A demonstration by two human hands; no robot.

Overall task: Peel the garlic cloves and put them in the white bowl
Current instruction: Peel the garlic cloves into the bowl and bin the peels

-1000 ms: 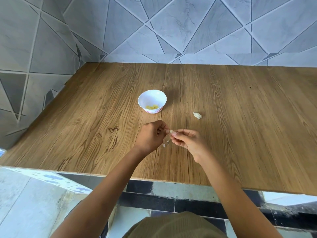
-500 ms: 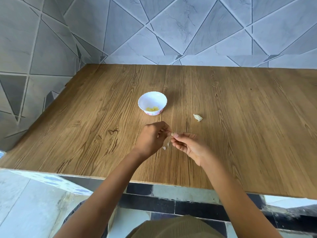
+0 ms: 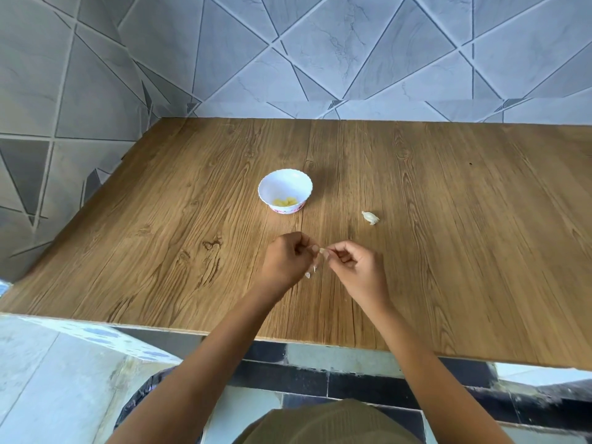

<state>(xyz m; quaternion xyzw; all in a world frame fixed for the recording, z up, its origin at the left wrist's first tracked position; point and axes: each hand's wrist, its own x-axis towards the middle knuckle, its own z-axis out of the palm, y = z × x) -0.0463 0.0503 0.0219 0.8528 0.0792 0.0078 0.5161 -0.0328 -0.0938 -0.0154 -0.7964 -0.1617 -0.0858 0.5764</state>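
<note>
Right now: one garlic clove (image 3: pixel 322 250) is being peeled, held just above the wooden table (image 3: pixel 448 251) between both hands.
Left hand (image 3: pixel 288 261): its fingers are curled. Thumb and forefinger tips pinch at the clove's left end, probably on a strip of skin, though that detail is too small to confirm.
Right hand (image 3: pixel 355 267): its fingers are curled too. Thumb and forefinger pinch the clove's right end and the other fingers are tucked under.
Clove's lie: only a pale sliver shows between the two sets of fingertips. Its long axis seems to run left to right, from one hand to the other, but most of it is hidden.
White bowl (image 3: pixel 282 184): it stands upright, ahead of the hands and well apart from them, slightly left of the held clove. A few yellowish peeled cloves (image 3: pixel 285 202) lie at its bottom.
Nearer hand: the bowl sits almost straight ahead of the left hand, so that hand likely has the shorter reach once the clove is bare.
Unpeeled clove (image 3: pixel 370 217): it lies on the table ahead and right of the right hand, apart from the bowl.
Peel scraps (image 3: pixel 308 274): two small pale bits lie on the table just below the left fingertips.
Progress: by my reading, some cloves are done, one is in hand and one is waiting.
Risk: a small, slick clove could slip out of the pinch.
</note>
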